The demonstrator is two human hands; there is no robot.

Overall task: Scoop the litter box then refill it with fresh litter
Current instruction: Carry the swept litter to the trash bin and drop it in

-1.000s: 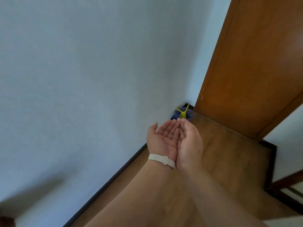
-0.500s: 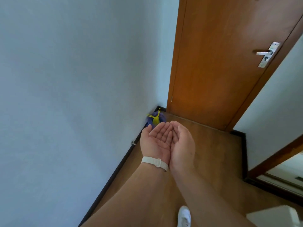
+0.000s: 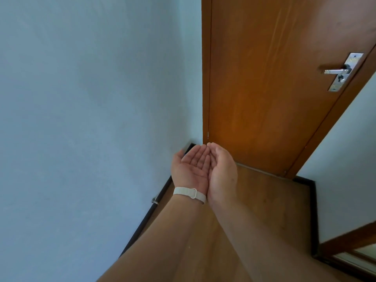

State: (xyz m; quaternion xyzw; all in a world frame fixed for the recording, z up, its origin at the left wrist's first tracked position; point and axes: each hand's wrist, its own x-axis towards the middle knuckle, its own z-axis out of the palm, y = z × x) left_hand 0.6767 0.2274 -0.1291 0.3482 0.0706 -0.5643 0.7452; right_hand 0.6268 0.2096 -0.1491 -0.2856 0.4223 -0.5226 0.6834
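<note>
Wooden door (image 3: 264,88) now fills more view, while the cupped, empty left hand (image 3: 191,169) and right hand (image 3: 221,171) hide the corner's yellow-blue thing.

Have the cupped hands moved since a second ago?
Yes. The left hand and right hand came forward, fingertips now reaching the base of the door frame.

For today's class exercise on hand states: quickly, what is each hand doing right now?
Left hand: open, palm up, holding nothing.
Right hand: open, cupped against the left, nothing visible in it.
</note>
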